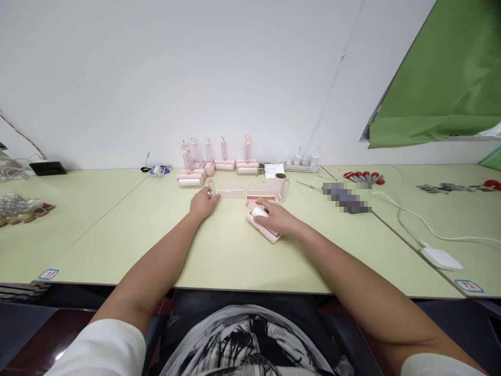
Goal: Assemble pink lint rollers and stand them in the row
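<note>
My left hand (202, 203) has its fingers closed round a small clear plastic piece (212, 187) that stands upright on the table. Just right of it lies a long clear plastic cover (230, 192). My right hand (277, 218) grips a white sticky-paper roll (259, 212) sitting in a pink lint roller case (263, 230), which lies at a slant. Behind that hand is an open pink case part (254, 199). A white roll with a brown core (280, 180) stands near it, beside an upright clear piece (286, 189).
Several pink lint rollers (190, 180) with upright handles line the wall. A blurred dark object (346, 197) lies to the right, with red-handled tools (364, 178) behind it. A white charger (441, 258) and its cable lie at far right. Bagged items (21, 209) are at far left.
</note>
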The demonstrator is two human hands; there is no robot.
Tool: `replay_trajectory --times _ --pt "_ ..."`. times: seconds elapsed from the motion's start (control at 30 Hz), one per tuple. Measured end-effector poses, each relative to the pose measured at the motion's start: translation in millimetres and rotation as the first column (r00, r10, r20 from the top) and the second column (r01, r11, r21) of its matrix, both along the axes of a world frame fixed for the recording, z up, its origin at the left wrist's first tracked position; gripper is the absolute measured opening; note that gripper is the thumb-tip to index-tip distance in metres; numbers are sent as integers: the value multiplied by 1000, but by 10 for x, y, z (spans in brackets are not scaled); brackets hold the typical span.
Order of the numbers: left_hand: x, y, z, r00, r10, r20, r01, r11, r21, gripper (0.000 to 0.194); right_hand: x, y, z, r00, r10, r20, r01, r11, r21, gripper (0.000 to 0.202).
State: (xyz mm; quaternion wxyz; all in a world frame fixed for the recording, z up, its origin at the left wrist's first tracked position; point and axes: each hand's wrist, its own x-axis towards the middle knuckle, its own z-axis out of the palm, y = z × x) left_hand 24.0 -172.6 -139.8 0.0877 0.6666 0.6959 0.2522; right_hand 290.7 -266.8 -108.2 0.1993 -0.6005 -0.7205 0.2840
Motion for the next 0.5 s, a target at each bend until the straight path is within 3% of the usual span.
replay_trajectory --times 0.3,0.43,0.5 --pt "20 -29 27 999 -18 -40 17 999 -36 32 28 -17 42 998 35 47 -36 999 25 69" --pt "43 -84 57 998 -49 33 48 998 34 30 38 -21 45 995 72 73 -75 997 34 63" --pt "86 -154 78 987 -133 92 125 988 90 30 39 -21 43 994 79 69 -82 995 55 60"
